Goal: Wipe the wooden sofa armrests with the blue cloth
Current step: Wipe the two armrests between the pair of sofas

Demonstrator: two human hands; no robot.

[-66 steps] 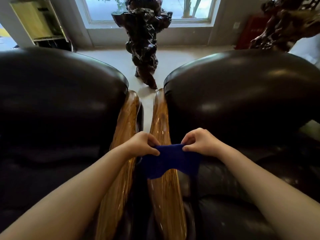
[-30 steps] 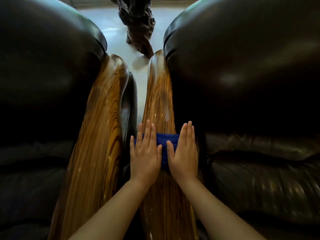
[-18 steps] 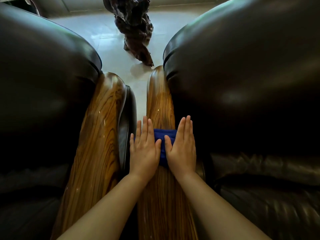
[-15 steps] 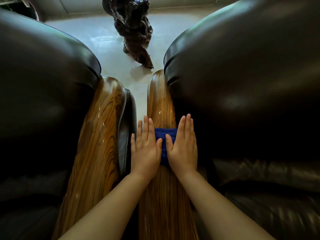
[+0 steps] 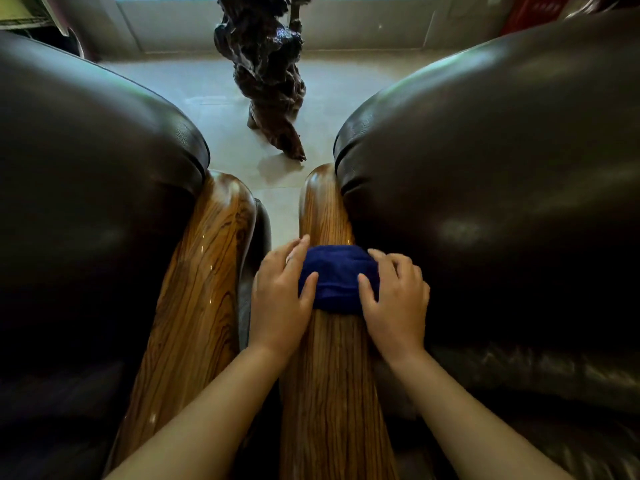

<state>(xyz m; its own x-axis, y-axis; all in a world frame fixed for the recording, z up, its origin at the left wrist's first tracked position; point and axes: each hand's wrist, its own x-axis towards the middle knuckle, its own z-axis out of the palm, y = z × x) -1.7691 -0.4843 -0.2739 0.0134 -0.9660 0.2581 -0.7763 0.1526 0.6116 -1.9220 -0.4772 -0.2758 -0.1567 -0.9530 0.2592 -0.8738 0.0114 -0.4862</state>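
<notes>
A blue cloth [image 5: 337, 277] is draped across the right-hand wooden armrest [image 5: 329, 382], about halfway along it. My left hand [image 5: 278, 299] presses the cloth's left end against the armrest's left side. My right hand [image 5: 398, 299] grips the cloth's right end with curled fingers, next to the dark leather. The bare middle of the cloth shows between my hands. A second glossy wooden armrest [image 5: 197, 303] runs alongside on the left, with nothing on it.
Two dark leather sofas [image 5: 86, 209] [image 5: 502, 188] flank the armrests, with a narrow gap of pale floor [image 5: 277, 209] between them. A dark gnarled wood sculpture [image 5: 268, 74] stands on the floor beyond. A window wall lies at the back.
The cloth went from being held in the air to being pressed on the right armrest. My hands have since spread apart to its ends, baring its middle, and my right fingers have curled.
</notes>
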